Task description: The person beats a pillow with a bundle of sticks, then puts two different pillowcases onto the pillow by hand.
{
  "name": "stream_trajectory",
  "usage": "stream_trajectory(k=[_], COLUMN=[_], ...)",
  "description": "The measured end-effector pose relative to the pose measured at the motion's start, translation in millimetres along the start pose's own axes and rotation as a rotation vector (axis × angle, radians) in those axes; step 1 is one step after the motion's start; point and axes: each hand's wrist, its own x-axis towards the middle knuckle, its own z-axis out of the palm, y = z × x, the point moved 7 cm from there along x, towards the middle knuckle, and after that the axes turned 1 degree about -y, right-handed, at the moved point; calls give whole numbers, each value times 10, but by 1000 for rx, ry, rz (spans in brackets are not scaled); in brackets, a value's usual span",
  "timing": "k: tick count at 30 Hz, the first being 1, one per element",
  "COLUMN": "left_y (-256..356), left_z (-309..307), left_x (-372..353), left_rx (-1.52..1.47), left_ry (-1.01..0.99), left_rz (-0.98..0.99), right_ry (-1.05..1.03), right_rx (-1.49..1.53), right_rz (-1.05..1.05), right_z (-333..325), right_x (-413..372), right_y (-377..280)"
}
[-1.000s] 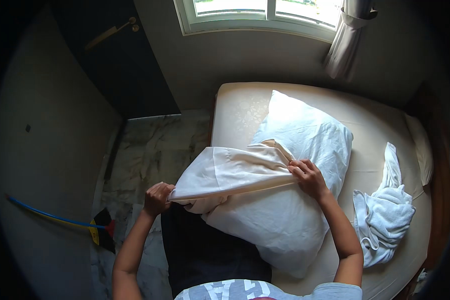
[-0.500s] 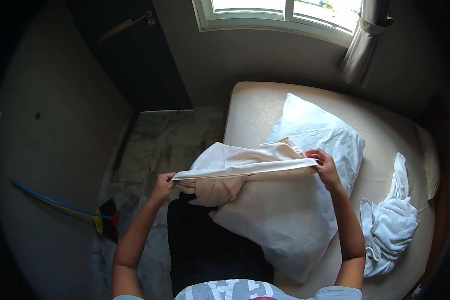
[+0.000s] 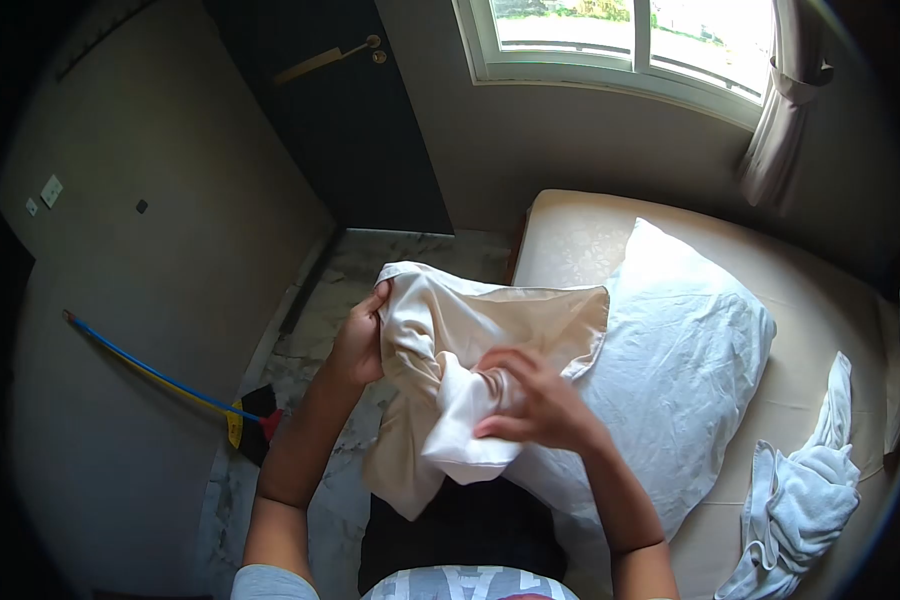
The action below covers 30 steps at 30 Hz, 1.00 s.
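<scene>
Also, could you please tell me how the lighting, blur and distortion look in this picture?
Head view: daylight from the window brightens the pillow; the door and the frame corners go dark; fisheye curves the walls and bed edge; the right hand looks slightly motion-blurred, the left hand, gripping the pillowcase, sharper.

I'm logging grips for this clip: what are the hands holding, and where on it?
Both hold a cream pillowcase: the left hand pinches its upper left edge, and the right hand grips bunched fabric near its middle.
</scene>
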Motion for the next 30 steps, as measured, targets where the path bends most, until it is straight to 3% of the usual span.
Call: stream_trajectory(k=[1, 2, 3, 5, 7, 8, 11, 13, 16, 20, 21, 23, 25, 26, 28, 29, 30], left_y=[10, 42, 113, 257, 499, 611, 896, 1067, 1359, 1601, 1619, 1598, 1495, 1424, 1285, 1217, 1155], left_z=[-7, -64, -97, -263, -637, -781, -1054, -1130, -1133, -861, -656, -257, 77, 251, 511, 597, 623], left_x=[30, 21, 14, 35, -29, -72, -272, -373, -542, -560, -579, -583, -476, -408, -205, -89, 43], left_rx=[-3, 127, 183, 278, 403, 390, 380, 371, 338, 149, 159, 171, 178, 175, 166, 155, 166], left_ry=[-39, 139, 161, 197, 394, 388, 408, 419, 396, 162, 154, 143, 91, 67, 11, -21, -15], left_rz=[5, 25, 43, 87, 177, 191, 189, 220, 363, 363, 365, 359, 301, 281, 231, 203, 167], right_ry=[-75, -99, -122, 187, 493, 708, 1026, 1116, 1405, 1055, 985, 501, 509, 492, 380, 209, 68], right_rx=[-77, -90, -105, 427, 723, 709, 1146, 1209, 1158, 1068, 732, -812, -1271, -1168, -598, -310, -293], right_rz=[-22, 81, 183, 226, 328, 267, 174, 111, 174, 243, 432, 713, 359, 458, 332, 338, 269], right_z=[212, 274, 279, -39, -544, -922, -1809, -2389, -2549, -2536, -2532, -2475, -1890, -1700, -1156, -851, -569], right_x=[-42, -77, -134, -203, -385, -451, -737, -1277, -1238, -840, -741, -454, 31, 298, 782, 958, 1108], right_y=[81, 259, 447, 730, 1093, 1118, 1499, 2196, 1852, 1968, 1947, 1876, 1046, 886, 360, 171, 19])
